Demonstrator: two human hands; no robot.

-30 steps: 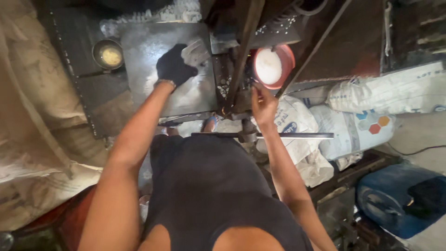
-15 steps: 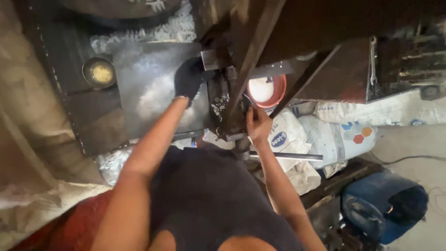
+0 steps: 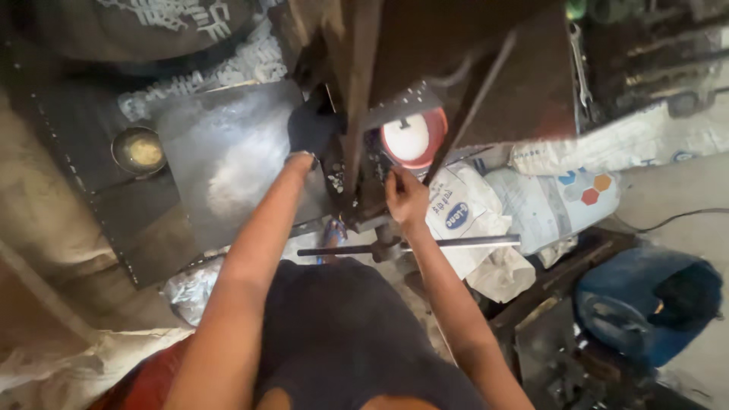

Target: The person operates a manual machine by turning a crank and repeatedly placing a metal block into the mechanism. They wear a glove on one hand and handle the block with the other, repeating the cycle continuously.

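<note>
Feeding sheet (image 3: 228, 159) into press (image 3: 357, 114): gloved left hand (image 3: 310, 129) grasps sheet edge, right hand (image 3: 405, 199) grips press frame; next, align edge carefully.

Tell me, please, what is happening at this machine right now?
A person works at a dark metal press machine, seen from above. The left hand, in a black glove, rests on the grey sheet-metal plate near the machine's post. The bare right hand touches the machine's lower part, beside a red bowl with a white inside. A small round tin sits left.
</note>
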